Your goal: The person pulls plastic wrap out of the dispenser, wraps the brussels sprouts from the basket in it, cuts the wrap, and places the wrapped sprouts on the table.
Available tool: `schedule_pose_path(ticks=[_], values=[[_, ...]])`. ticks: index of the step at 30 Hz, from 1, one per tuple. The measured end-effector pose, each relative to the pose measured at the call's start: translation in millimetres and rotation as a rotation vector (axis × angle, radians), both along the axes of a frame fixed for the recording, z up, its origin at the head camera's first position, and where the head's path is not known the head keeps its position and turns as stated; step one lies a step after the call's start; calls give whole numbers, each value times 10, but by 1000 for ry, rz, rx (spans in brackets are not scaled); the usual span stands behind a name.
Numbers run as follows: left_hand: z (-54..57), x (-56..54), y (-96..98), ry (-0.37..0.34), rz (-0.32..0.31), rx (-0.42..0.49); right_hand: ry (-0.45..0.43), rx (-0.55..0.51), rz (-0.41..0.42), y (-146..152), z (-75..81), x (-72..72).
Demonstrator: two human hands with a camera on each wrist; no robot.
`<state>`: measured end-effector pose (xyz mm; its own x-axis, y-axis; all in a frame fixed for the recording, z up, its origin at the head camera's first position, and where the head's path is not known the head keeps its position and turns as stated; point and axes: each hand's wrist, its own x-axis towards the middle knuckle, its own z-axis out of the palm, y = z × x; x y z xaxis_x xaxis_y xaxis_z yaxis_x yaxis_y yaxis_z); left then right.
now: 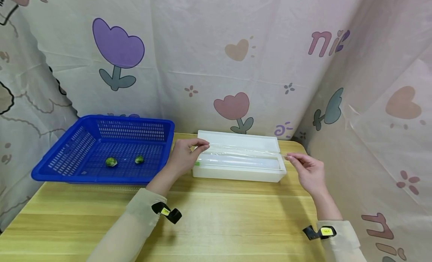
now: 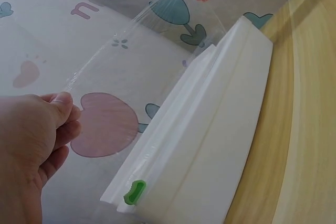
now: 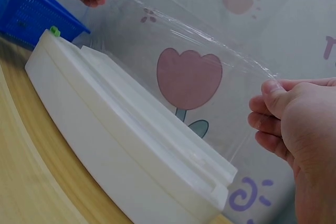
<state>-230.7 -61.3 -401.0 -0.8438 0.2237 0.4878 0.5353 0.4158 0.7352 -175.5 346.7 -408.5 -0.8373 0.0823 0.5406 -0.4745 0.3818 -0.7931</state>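
A long white cling film dispenser box (image 1: pixel 237 174) stands on the table with its lid (image 1: pixel 239 140) raised at the back. Clear cling film (image 2: pixel 113 45) stretches up from the box between both hands. My left hand (image 1: pixel 186 154) pinches one corner of the film between thumb and fingers, above the box's left end. My right hand (image 1: pixel 308 171) pinches the opposite corner, just past the right end. In the left wrist view a green slider (image 2: pixel 135 192) sits at the near end of the box. Both wrist views show the film's top edge taut.
A blue plastic basket (image 1: pixel 101 178) stands to the left, holding two small green vegetables (image 1: pixel 111 162) that look like Brussels sprouts. The wooden table (image 1: pixel 216 220) reaches a patterned curtain (image 1: pixel 189 48) behind and at the sides.
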Motion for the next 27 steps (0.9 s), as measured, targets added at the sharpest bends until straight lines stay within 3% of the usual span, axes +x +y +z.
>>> schedule_pose_path(ticks=[8, 16, 27], values=[[29, 19, -7, 3, -17, 8, 34, -42, 36, 6, 29, 26], [89, 50, -4, 42, -23, 21, 42, -8, 26, 19, 93, 66], [182, 56, -25, 102, -61, 30, 58, -46, 44, 22, 180, 138]])
